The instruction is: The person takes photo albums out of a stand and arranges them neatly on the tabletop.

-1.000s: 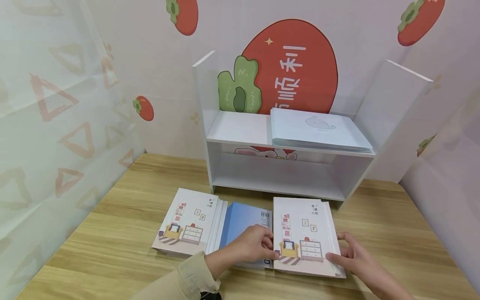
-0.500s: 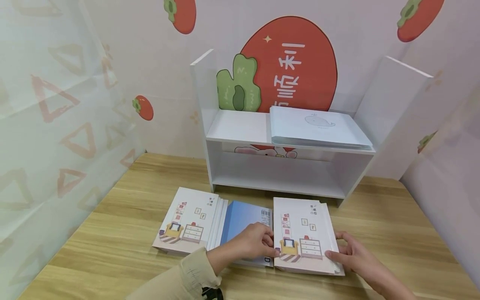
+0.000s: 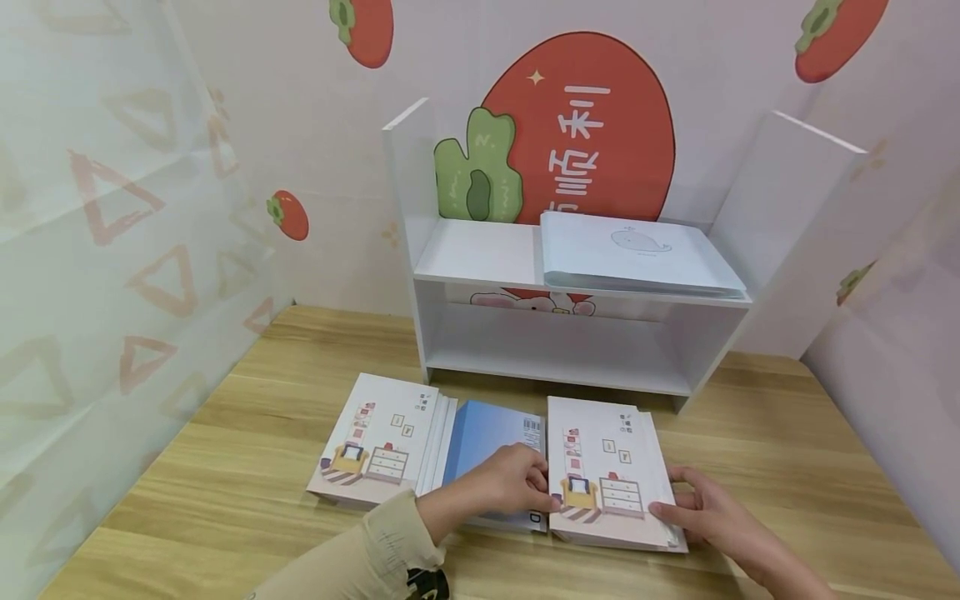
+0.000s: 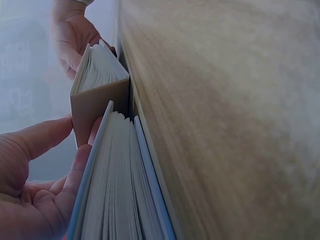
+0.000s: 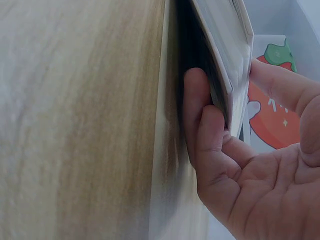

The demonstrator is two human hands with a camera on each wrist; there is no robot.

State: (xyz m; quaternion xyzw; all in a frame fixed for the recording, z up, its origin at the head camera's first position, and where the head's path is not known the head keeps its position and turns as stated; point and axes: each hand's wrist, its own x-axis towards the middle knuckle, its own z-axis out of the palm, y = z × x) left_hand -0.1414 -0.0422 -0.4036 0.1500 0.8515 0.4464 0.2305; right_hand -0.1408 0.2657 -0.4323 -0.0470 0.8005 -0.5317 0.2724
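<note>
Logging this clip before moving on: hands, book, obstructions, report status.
Left hand and right hand gripping right-side white book, opposite edges. Right hand partly underneath. Blue book close alongside, left; could crowd left hand.

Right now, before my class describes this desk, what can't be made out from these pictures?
Head view: part of the blue book's cover, hidden behind the left hand.
Head view: digits by the barcode, too small.
Head view: the fine lettering on the white armchair-picture book, too small.
Head view: the upper-left persimmon print's top, cut off by the picture edge.
Right wrist view: that white book's underside, lost in shadow.
</note>
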